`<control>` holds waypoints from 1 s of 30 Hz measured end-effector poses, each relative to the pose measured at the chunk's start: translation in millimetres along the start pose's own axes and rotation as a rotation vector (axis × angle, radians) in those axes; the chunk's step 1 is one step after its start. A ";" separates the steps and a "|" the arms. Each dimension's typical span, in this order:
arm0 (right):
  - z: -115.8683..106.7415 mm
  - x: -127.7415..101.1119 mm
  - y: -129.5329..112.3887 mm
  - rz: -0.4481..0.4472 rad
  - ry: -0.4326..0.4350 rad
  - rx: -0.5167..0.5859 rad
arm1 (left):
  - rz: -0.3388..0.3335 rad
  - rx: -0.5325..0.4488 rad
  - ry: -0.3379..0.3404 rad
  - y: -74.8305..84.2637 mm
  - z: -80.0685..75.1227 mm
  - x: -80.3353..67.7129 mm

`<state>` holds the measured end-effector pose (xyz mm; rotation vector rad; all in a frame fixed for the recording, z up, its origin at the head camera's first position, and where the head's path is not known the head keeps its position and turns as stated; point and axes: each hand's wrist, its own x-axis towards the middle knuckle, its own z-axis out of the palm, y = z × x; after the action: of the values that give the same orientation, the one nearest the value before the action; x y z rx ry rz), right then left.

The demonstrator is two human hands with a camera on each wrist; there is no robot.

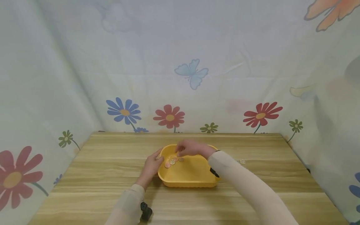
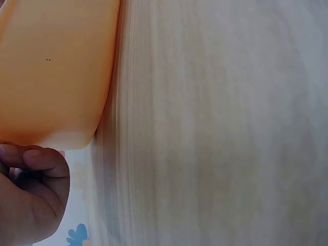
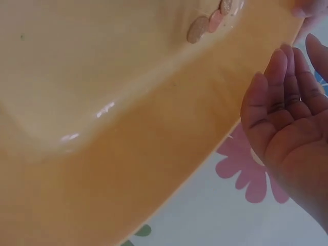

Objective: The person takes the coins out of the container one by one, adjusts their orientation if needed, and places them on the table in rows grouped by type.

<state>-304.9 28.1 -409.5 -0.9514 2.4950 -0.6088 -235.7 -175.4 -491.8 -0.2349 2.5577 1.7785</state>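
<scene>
1. Head view only: yellow tray (image 1: 187, 178) on wooden table (image 1: 84, 175), near table centre, slightly toward far edge.
2. Left hand (image 1: 153, 165) against tray's left rim, thumb hooked over the edge, fingers on outer wall; holds the rim.
3. Right hand (image 1: 189, 147) over tray's far-left corner, fingertips pointing down toward coins (image 1: 172, 161). Whether a coin is pinched: cannot tell from here.
4. Coins bunched in tray's far-left part, overlapping in a short row, mixed copper and silver tones.
5. One more coin, loose coin (image 1: 242, 162), on table right of tray, apart from it, just beyond the right sleeve. Seen in head view only.
6. Left wrist view: tray outer wall (image 2: 51, 72) close up, table (image 2: 220, 128) beside it, left hand (image 2: 31, 197) at tray corner with thumb tip touching the wall. No coins visible here, no right hand.
7. Right wrist view: tray inside (image 3: 92, 77), glossy floor and wall, coins (image 3: 205, 23) near top edge lying flat on the floor. Right hand (image 3: 292, 128) seen palm-on, fingers straight and together, nothing in the palm; hand relaxed, not clamped. Settles what head view leaves unclear.
8. Right wrist view also: fingertip at top right corner by tray rim, likely left hand, too cropped to be sure.
9. Flowered cloth (image 1: 168, 117) behind and beside table; pink flower of it below tray in right wrist view.
</scene>
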 end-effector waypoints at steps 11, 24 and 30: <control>23.1 22.7 7.3 -0.001 -0.015 0.032 | 0.018 0.027 0.016 -2.5 0.3 1.8; 48.3 37.7 19.6 0.037 0.033 0.133 | 0.046 0.029 0.016 -0.7 1.6 3.1; 59.0 43.0 22.6 0.041 0.078 0.137 | 0.051 0.023 0.017 -2.3 0.3 3.2</control>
<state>-316.4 -1.4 -479.0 -0.8380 2.4964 -0.8062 -238.5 -176.2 -494.4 -0.1872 2.6171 1.7700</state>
